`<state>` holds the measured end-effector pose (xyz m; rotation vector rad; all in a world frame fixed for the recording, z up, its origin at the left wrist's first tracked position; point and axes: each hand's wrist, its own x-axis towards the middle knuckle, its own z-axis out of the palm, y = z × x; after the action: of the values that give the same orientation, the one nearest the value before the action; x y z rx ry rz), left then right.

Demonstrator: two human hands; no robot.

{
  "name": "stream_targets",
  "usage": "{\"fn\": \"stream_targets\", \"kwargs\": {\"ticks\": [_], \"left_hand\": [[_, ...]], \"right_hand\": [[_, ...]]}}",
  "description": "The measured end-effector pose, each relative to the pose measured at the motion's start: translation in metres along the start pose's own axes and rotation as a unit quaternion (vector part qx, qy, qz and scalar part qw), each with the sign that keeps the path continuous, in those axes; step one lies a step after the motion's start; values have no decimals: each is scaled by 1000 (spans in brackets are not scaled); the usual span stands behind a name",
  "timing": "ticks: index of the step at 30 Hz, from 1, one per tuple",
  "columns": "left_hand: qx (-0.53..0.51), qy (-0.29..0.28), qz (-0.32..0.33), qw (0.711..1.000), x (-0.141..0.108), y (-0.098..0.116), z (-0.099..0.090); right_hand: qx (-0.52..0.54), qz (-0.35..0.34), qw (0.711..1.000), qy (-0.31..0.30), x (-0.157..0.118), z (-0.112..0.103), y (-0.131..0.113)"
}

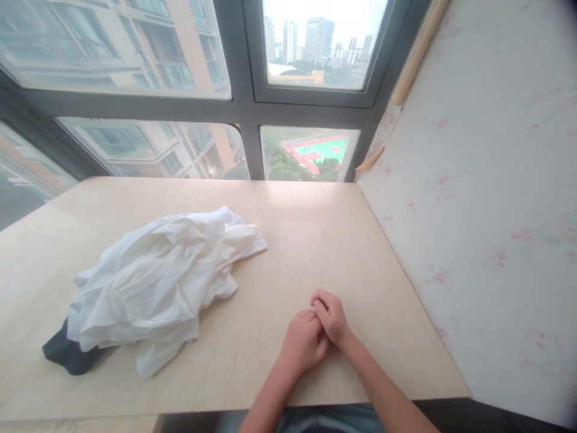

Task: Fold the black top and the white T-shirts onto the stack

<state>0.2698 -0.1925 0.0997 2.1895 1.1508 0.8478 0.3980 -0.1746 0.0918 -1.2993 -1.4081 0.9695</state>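
Note:
My left hand [303,340] and my right hand [332,315] rest together on the tabletop, right of the middle. The fingers of both are curled in, and the right hand's fingers touch the left hand's. No object shows in either hand, though the insides of the palms are hidden. To their left, apart from both hands, lies a crumpled white cloth garment [157,273] in a loose heap. A piece of black cloth [72,352] sticks out from under its near left end.
The pale tabletop [315,240] runs back to a dark window frame [293,111]. A flower-patterned papered wall [487,228] borders it on the right, with torn, peeling paper [370,161] near the window corner. Buildings and a sports court show outside.

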Motion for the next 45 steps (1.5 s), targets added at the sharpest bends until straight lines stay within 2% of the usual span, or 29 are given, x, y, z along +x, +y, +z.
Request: {"fn": "stream_targets", "kwargs": {"ticks": [2, 6, 9, 45], "left_hand": [[-30, -14, -12, 999, -1, 6, 9], [-137, -5, -79, 987, 1, 0, -2], [-177, -3, -94, 980, 2, -5, -8], [-139, 18, -79, 987, 2, -8, -1]], "right_hand": [[-12, -11, 1000, 2, 1, -2, 2], [-31, -14, 999, -3, 2, -1, 4], [-48, -16, 999, 6, 2, 2, 3], [-73, -30, 996, 41, 4, 6, 2]]}}
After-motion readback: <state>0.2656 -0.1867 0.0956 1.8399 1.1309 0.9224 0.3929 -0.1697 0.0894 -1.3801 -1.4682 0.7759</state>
